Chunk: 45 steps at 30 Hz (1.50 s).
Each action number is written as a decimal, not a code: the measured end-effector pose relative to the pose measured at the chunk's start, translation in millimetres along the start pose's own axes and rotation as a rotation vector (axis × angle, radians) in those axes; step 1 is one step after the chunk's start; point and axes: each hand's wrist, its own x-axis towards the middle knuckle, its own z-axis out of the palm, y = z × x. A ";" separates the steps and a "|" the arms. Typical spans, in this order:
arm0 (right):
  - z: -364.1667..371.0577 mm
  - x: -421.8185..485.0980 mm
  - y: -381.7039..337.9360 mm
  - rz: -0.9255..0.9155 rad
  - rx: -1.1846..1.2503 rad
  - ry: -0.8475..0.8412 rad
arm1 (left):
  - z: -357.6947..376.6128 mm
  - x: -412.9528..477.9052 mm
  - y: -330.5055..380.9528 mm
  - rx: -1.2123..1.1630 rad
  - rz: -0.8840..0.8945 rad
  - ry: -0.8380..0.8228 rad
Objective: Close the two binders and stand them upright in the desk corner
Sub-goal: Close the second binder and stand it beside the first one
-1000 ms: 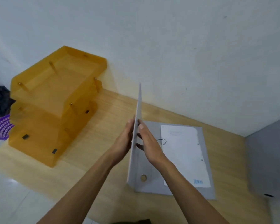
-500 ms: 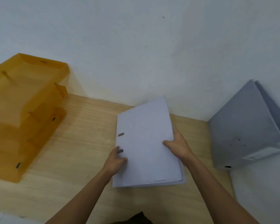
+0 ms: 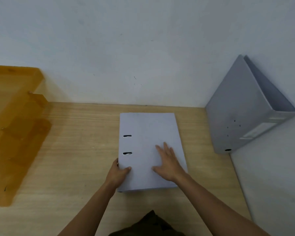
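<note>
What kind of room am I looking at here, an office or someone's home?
Most likely an office or study corner, though a home desk can't be ruled out. A wooden desk sits against plain white walls, with two grey lever-arch binders and an orange stacked paper tray.

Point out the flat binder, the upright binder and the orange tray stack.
flat binder (image 3: 143,126): head view, bare front cover.
upright binder (image 3: 235,106): head view, broad side cover.
orange tray stack (image 3: 15,116): head view, middle tier.
</note>
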 end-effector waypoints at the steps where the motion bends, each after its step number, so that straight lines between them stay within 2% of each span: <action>1: 4.6 -0.1 -1.6 -0.018 0.005 -0.058 | 0.0 0.0 -0.5 0.010 0.002 0.006; 6: 21.1 -4.7 18.8 0.065 0.066 -0.255 | 5.6 -2.9 -1.7 0.053 0.000 -0.013; 10: 23.7 -7.8 30.3 0.090 0.112 -0.261 | 8.6 1.0 -4.6 0.022 -0.026 0.007; 15: 18.4 -2.9 10.2 0.167 0.329 -0.225 | 3.4 4.8 13.9 -0.380 -0.240 -0.032; 17: 10.6 -1.6 -2.6 0.176 0.377 -0.183 | 2.3 6.4 17.2 -0.453 -0.289 -0.074; 20: -8.1 -0.3 -24.1 0.139 0.427 -0.090 | 8.7 0.8 27.4 -0.577 -0.274 -0.243; 23: -31.5 -3.5 -34.2 0.101 0.530 0.049 | 26.7 -7.9 55.2 -0.590 -0.154 -0.449; 25: -42.9 -7.1 -33.8 0.082 0.614 0.088 | 40.5 -16.1 79.0 -0.522 -0.026 -0.544; 27: -50.7 -14.2 -34.3 0.056 0.682 0.093 | 53.1 -26.4 94.7 -0.518 0.010 -0.599; 30: -62.1 -25.6 -32.9 -0.006 0.781 0.109 | 65.5 -34.2 99.2 -0.542 0.054 -0.571; 33: -81.5 -39.3 -21.6 -0.093 0.842 0.125 | 73.3 -42.6 102.1 -0.483 0.186 -0.547; 40: -131.6 -69.1 15.6 -0.330 0.784 0.216 | 95.6 -64.5 123.1 -0.214 0.522 -0.510; 45: -139.5 -87.3 49.0 -0.336 0.757 0.221 | 120.5 -59.4 120.5 -0.026 0.616 -0.471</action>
